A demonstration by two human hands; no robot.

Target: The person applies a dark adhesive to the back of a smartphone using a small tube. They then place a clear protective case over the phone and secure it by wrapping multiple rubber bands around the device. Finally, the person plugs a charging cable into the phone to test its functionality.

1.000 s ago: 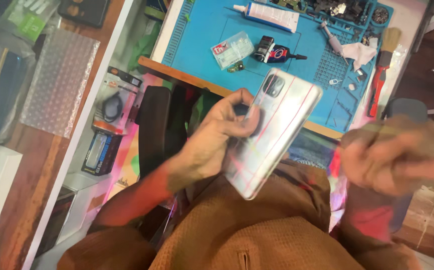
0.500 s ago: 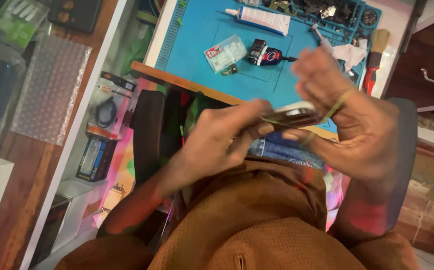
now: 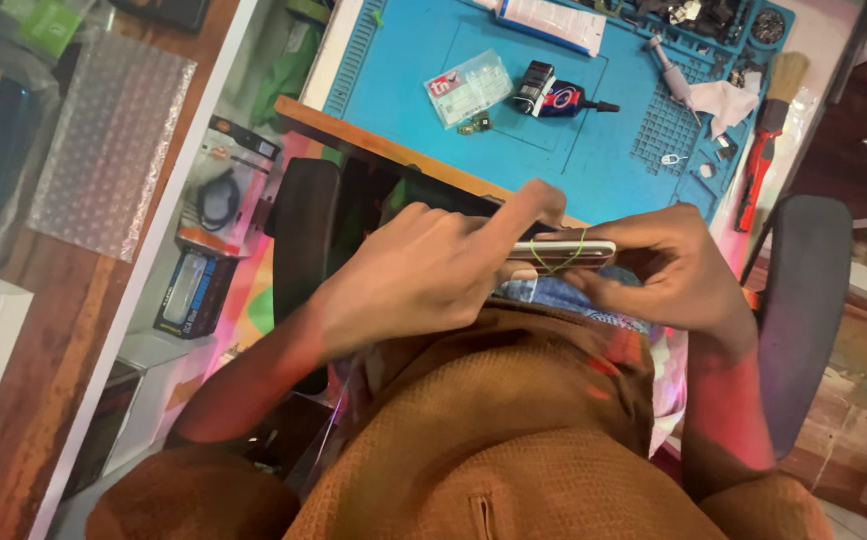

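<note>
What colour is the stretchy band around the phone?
The rubber band is yellow-green, looped around the silver phone; the head view shows it.

I am seeing the surface [image 3: 304, 110] carrying a blue mat [image 3: 564, 150]; a brush [image 3: 769, 125] is lying at its right edge.
</note>
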